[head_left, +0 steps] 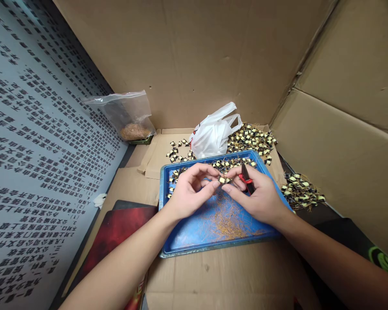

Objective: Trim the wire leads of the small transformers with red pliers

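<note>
Over a blue tray [187, 247], a small transformer coil [222, 180] with yellow tape and thin wires sits between my two hands. My left hand [194, 189] pinches it from the left with thumb and forefinger. From the other side, the fingertips of my right hand [255, 193] close near its wires. A pair of red-handled cutting pliers [246, 178] is tucked in my right hand, its dark jaws pointing up and away. More coils [228, 163] lie along the tray's far side. Copper-coloured wire clippings [229, 219] are scattered over its floor.
Behind the tray stand a white plastic bag [211, 133] and a large coil pile [254, 140]. Another pile [302, 189] lies right. A clear zip bag [132, 122] holds wire scraps at back left. Cardboard walls [197, 56] enclose the back and right; a red-black mat [116, 237] lies left.
</note>
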Available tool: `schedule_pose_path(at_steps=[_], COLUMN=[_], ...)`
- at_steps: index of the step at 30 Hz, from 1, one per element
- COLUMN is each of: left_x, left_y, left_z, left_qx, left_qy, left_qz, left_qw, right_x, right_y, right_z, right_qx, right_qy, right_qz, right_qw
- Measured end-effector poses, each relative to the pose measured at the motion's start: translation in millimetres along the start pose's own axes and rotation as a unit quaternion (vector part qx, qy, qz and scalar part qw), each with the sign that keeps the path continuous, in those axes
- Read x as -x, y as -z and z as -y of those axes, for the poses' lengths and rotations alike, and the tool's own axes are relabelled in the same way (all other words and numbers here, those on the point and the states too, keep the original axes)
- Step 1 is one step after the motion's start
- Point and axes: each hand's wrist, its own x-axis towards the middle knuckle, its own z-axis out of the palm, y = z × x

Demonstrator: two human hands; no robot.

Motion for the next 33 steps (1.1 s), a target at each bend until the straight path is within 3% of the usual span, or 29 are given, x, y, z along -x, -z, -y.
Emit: schedule_pose_path(at_steps=[19,33], left_x=[-3.6,-4.0], left_y=[4.8,5.3], left_z=[-3.1,-3.2], left_qx=[0.063,0.039], left_qy=[0.078,0.111], left_qz=[-0.012,-0.021], left_qw=[0.995,0.993], right_x=[-1.9,0.3], right_y=[4.6,3.3], right_z=[3.8,2.0], right_qx=[-0.047,0.057], right_qy=[-0.008,0.055], right_qz=[-0.001,-0.007], right_qw=[0.999,0.997])
